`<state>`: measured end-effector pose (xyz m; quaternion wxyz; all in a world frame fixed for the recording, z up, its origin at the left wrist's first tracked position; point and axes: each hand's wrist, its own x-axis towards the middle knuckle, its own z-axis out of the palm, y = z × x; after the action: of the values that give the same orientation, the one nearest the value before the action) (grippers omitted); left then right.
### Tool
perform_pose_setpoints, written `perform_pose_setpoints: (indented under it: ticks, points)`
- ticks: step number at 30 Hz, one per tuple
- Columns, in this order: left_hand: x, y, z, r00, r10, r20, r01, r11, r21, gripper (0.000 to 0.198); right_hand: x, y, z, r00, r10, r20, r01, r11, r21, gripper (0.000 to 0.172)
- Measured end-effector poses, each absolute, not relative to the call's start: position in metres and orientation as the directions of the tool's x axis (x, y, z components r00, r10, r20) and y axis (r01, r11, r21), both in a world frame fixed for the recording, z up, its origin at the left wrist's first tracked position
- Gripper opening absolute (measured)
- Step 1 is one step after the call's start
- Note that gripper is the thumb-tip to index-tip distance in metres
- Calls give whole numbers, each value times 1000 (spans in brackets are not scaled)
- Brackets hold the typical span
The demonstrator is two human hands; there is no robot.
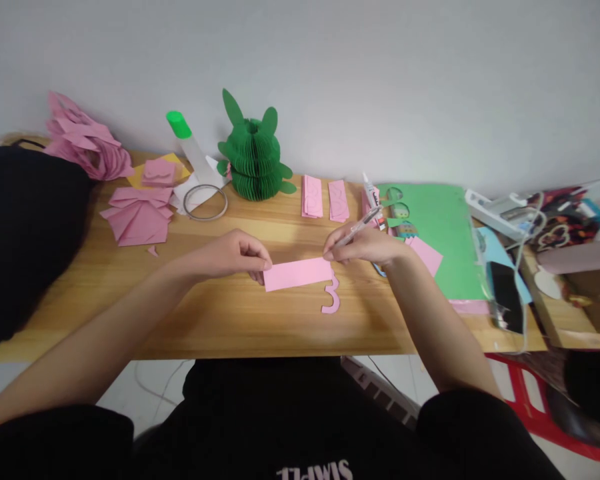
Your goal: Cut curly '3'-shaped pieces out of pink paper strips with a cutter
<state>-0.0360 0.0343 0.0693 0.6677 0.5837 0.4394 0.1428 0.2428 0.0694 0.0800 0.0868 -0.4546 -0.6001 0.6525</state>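
Pink paper strip (298, 274): left grip (236, 253) pinches end; right grip (363, 245) holds pen (359, 227), other end; likely positioning, next needs steadiness.

Indoor papercraft corner; home or small studio, can't tell which. Long light-brown wood-grain table (220, 333) set against plain pale-grey wall (380, 87). Craft stock all over: dark-green layered-paper honeycomb figure (255, 160), pink pleated paper piece (141, 217), clear tube with bright-green cap (193, 155), large flat green sheet (440, 233). Everyday stuff too: black rectangular smartphone (506, 293), thin white cable (517, 263).
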Motion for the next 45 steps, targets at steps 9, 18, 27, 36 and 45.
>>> perform_pose_setpoints:
  ticks: [9,18,27,36,45]
  points:
    - [-42,30,49,438,753,-492,151,478,865,24,264,66,96,-519,791,-324,451,-69,-890,21]
    - [-7,21,60,687,558,-466,-29,661,749,29,246,39,110,-572,768,290,457,591,-664,19]
    - [0,18,70,577,690,-437,-119,600,791,27,251,27,96,-463,786,410,539,616,-574,16]
    - [22,20,37,152,928,-339,-170,363,916,36,200,33,48,46,998,-32,131,-38,-991,39]
    - [29,16,16,126,915,-383,-179,401,899,32,185,26,18,-7,985,-174,55,-174,-983,45]
